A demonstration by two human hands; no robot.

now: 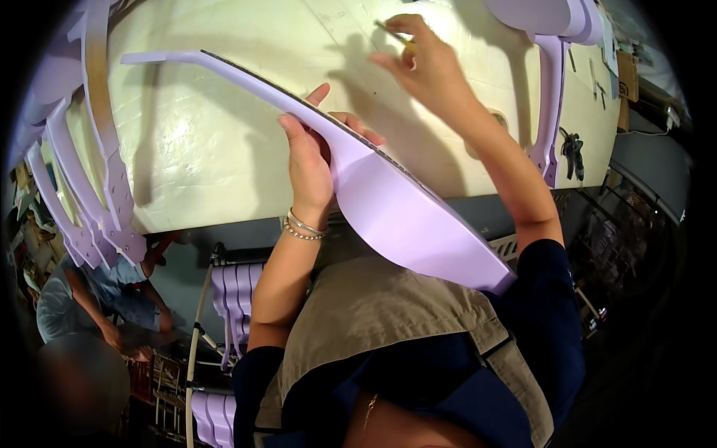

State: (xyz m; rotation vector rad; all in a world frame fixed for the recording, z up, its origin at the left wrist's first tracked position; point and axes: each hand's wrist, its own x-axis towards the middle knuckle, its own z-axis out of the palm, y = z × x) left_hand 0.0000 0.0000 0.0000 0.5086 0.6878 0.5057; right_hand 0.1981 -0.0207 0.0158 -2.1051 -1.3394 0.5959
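Note:
A lilac ukulele-like instrument [418, 224] slants across the front of me on its side, its rounded body against my apron and its neck pointing up and left. A dark strip runs along its upper edge. My left hand [310, 164] is wrapped round the neck close to the body, thumb on the near side and fingertips past the far edge. Above the table, off the instrument, my right hand [426, 67] pinches a thin dark stick-like tool [390, 33] with a bit of yellow on it; its exact kind is unclear.
Several lilac instruments stand at the table's left end [112, 172], another at the right [551, 97]. Black pliers-like tools [572, 153] lie by the right edge. Below left, a rack [200, 328] holds more lilac pieces [235, 299]; a seated person [97, 299] is beyond it.

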